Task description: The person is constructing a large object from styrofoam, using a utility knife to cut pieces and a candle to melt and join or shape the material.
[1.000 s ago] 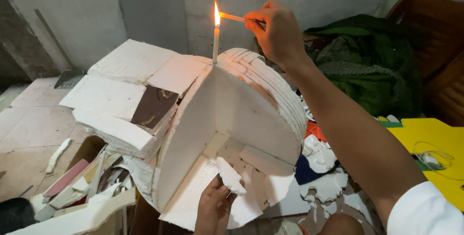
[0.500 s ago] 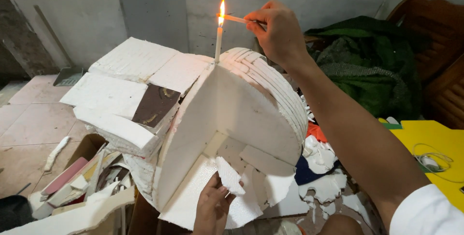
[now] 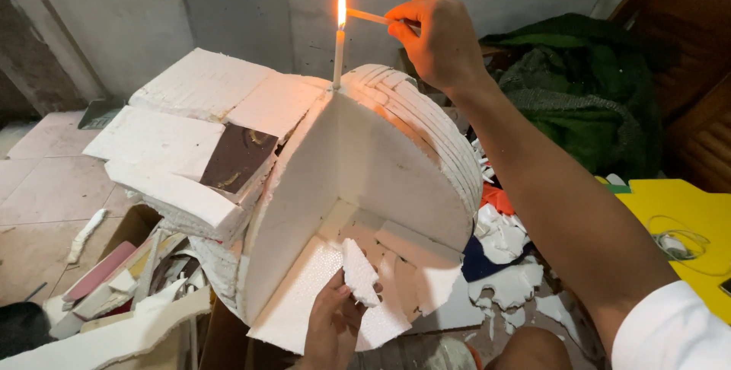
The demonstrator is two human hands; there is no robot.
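Note:
A round white foam form with a wedge cut out of it stands in front of me. A thin white candle sticks upright out of its top and burns with a tall flame. My right hand pinches a matchstick whose tip touches the flame. Low down, my left hand grips the front edge of the foam base beside a loose broken foam chip.
Stacked white foam slabs with a brown card lie at the left. Foam scraps and boards fill a box below them. A green cloth pile and a yellow sheet lie at the right, a wooden chair behind.
The flame has grown taller and steadier on the candle. My right hand keeps the match at the wick; the view has shifted slightly.

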